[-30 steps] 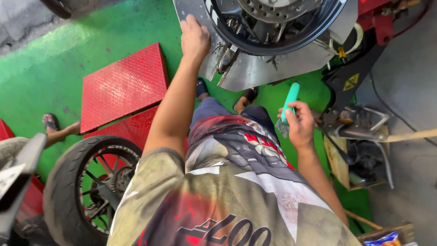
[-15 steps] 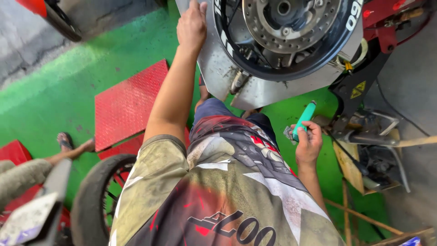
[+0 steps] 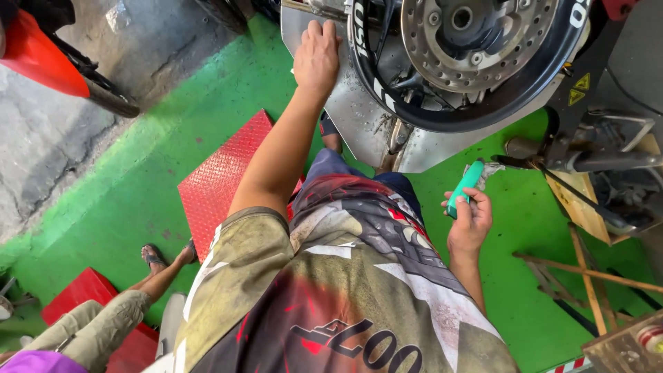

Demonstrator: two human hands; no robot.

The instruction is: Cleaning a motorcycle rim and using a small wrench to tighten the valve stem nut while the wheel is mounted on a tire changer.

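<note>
Left hand (image 3: 316, 59) now flat, fingers spread, holding nothing, higher on the grey metal guard (image 3: 359, 114) beside the motorcycle wheel (image 3: 469, 62); right hand (image 3: 469, 224) dropped lower, grip closed around the teal tool (image 3: 464, 186), near the green floor (image 3: 138, 200)

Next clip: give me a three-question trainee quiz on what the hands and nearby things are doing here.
1. True or false: the left hand rests flat on the metal plate beside the wheel.
2. What does the right hand hold? A) a wrench B) a teal handle-shaped tool C) a rag
3. Fill in: the floor under the person is painted ____, with a ____ checker plate on it.

Key: 1 true; 2 B; 3 green, red.
</note>
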